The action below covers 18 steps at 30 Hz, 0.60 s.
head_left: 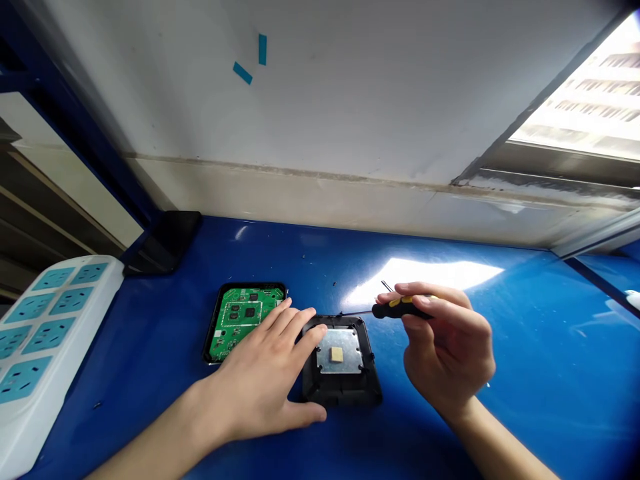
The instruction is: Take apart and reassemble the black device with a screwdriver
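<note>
A black plastic cover lies on the blue table, with a silvery metal plate fixed inside it and a small tan square pad in the plate's middle. My left hand spreads its fingers along the cover's left side, the fingertips and thumb at its edge. In my right hand is a black and yellow screwdriver, its thin shaft pointing left to the cover's top edge. Left of the cover, a green circuit board sits in a black case, partly hidden behind my left hand.
On the left stands a white power strip with blue-green sockets. A black angled object rests at the back left. Behind the blue table rises a white wall with two blue tape pieces. A small dark object lies at the left.
</note>
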Tool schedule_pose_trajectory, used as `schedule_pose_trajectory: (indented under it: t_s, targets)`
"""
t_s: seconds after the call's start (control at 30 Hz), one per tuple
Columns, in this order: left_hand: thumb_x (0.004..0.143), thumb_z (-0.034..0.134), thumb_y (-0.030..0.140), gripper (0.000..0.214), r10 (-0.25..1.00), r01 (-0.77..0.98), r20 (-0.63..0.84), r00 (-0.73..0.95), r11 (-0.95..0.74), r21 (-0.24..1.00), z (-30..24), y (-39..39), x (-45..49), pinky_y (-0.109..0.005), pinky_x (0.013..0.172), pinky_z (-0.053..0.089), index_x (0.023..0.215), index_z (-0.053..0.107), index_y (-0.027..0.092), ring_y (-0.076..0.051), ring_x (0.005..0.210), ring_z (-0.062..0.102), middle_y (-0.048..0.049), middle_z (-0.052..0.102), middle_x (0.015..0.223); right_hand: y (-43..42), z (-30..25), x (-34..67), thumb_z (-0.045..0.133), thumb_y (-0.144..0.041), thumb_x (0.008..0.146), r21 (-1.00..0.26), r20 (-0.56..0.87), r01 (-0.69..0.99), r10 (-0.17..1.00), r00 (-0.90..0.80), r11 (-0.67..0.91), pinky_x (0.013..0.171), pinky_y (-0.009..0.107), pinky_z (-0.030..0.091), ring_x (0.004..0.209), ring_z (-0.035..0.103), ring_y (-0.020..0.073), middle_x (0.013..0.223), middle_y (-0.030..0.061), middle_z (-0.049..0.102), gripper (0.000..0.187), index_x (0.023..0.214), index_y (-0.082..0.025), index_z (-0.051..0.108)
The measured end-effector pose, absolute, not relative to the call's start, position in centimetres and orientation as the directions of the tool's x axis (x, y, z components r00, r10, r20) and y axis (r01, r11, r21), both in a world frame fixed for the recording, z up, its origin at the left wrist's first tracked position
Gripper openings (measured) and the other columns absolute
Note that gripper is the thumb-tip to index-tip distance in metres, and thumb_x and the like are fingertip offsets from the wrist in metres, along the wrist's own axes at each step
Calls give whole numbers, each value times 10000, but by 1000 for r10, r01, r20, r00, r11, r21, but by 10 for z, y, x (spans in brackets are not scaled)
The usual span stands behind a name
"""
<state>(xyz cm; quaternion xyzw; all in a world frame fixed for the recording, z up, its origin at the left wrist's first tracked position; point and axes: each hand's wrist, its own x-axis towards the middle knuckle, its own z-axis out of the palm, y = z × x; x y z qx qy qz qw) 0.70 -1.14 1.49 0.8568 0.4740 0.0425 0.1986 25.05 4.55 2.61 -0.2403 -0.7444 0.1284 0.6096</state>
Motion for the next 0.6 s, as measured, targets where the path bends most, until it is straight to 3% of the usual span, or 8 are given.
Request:
schedule_pose_trajectory:
  t_s: [0.33, 0.6]
  targets:
    - [798, 744, 689, 921, 840, 789, -71, 538, -472, 394, 10, -14, 4, -674, 1191, 328, 1548, 397, 280, -479, 1532, 233, -115, 357, 1658, 46, 29, 253, 617, 14, 899, -447, 868, 207, 478, -135, 870, 664, 391, 702, 894, 760, 191, 1187, 49, 694, 497, 1306, -270, 631]
    - [816, 708, 716, 916, 831, 780, -35, 555, -505, 370, 11, -13, 3, -637, 1212, 310, 1545, 391, 260, -453, 1530, 264, -116, 382, 1645, 39, 29, 250, 559, -93, 980, -541, 837, 102, 546, -31, 835, 560, 320, 667, 762, 753, 156, 1139, 58, 706, 391, 1336, -250, 596]
